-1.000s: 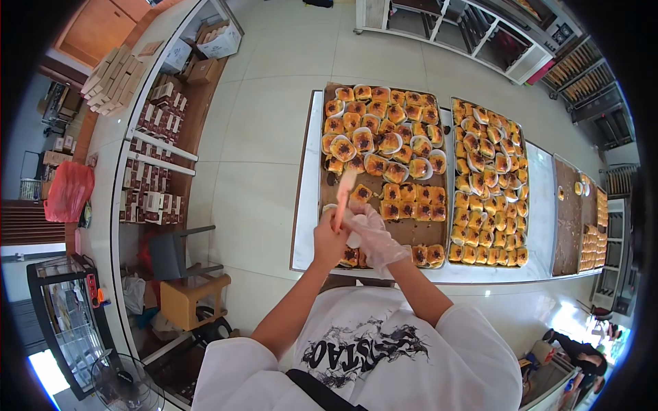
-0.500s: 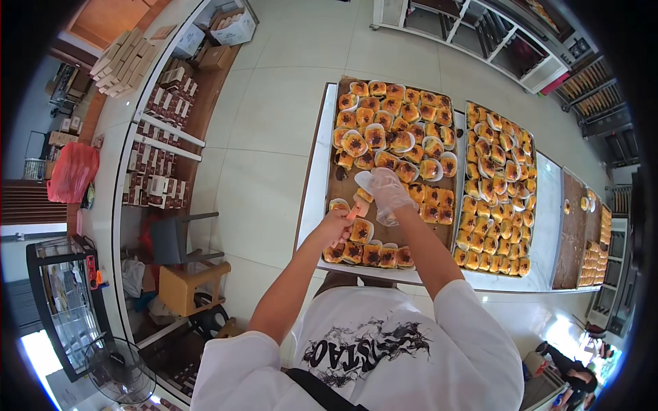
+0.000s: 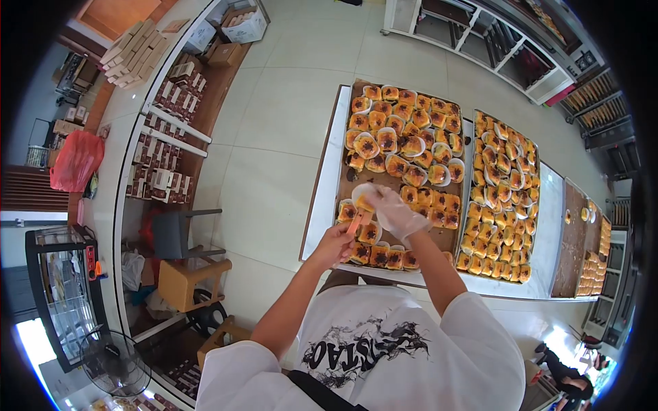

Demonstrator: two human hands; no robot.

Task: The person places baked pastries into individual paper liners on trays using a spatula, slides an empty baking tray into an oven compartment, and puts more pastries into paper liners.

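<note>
My left hand (image 3: 335, 245) is bare and closed around the orange handle of a spatula (image 3: 356, 220). On the spatula's far end rests a golden bun (image 3: 368, 199), above the near tray (image 3: 391, 182). My right hand (image 3: 399, 214) wears a clear plastic glove and holds a white paper cup (image 3: 364, 192) against that bun. Around both hands, the tray carries rows of glazed buns (image 3: 423, 198) with dark topping, some in white paper cups and some without.
A second full tray of buns (image 3: 500, 195) stands to the right, and a partly filled tray (image 3: 572, 240) farther right. Stools (image 3: 194, 282) and shelves of boxes (image 3: 162, 162) are at the left. A person (image 3: 567, 373) is at the lower right.
The spatula with its bun has risen to the paper cup, and cup and bun now meet. My right hand has turned and shifted slightly. The whole view has moved a little.
</note>
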